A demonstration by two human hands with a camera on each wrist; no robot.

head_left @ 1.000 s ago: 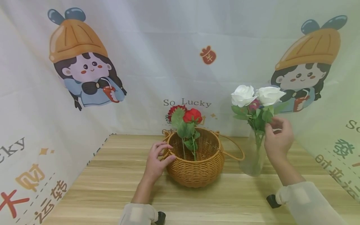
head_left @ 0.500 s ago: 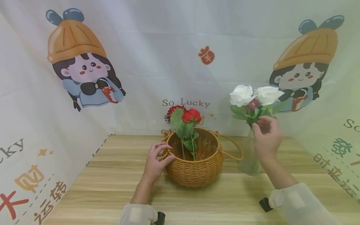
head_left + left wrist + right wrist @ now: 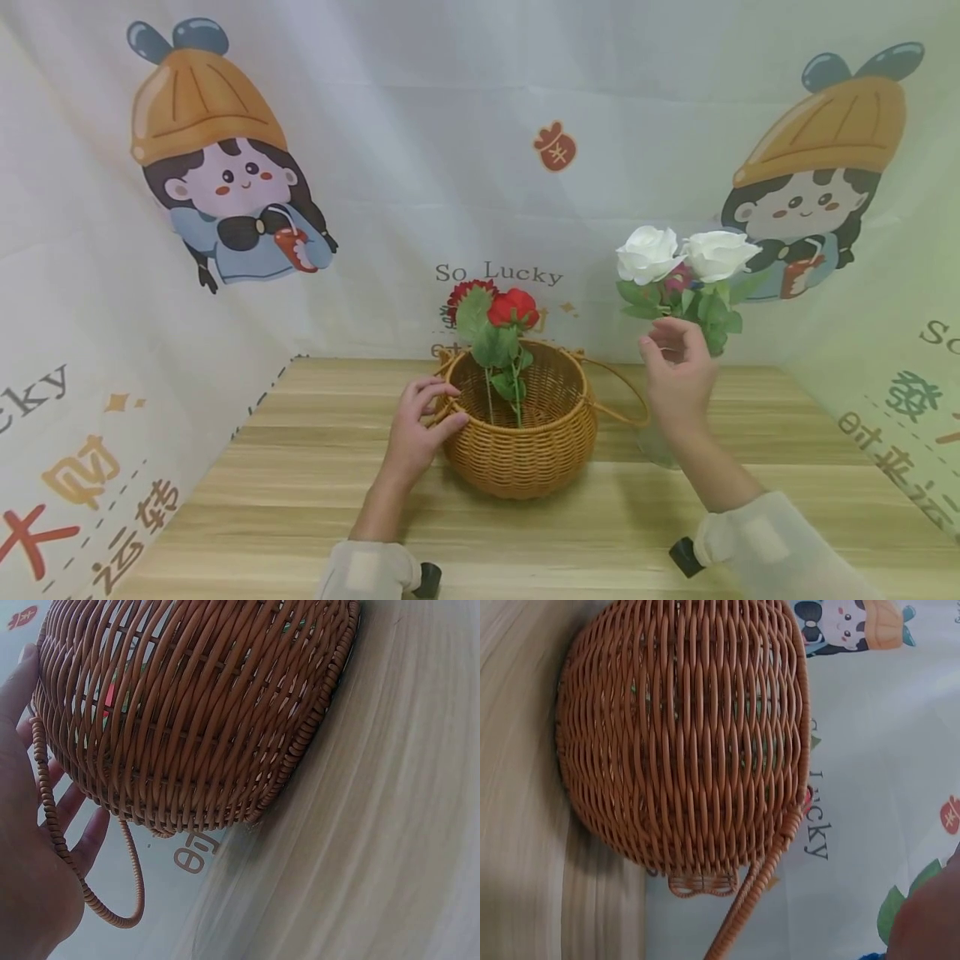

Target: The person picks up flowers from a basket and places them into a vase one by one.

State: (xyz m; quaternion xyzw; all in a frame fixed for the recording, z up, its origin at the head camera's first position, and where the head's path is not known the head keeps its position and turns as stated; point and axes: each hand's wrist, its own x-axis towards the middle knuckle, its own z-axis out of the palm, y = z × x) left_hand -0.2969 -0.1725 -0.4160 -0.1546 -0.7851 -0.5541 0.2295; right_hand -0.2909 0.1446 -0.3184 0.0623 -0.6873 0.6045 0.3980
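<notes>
Touching left fingers: wicker basket

Counter: light wood-grain surface. Pale printed cloth hangs behind it and along both sides, lightly creased. Prints noted: left cartoon figure and right cartoon figure, both orange-hatted; red pouch between them; "So Lucky" lettering below.

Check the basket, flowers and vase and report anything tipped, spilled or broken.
Nothing stands out: the wicker basket sits upright, two red flowers lean inside it, and white roses rise above the clear vase. No spill or breakage shows, though the right hand hides much of the vase.
</notes>
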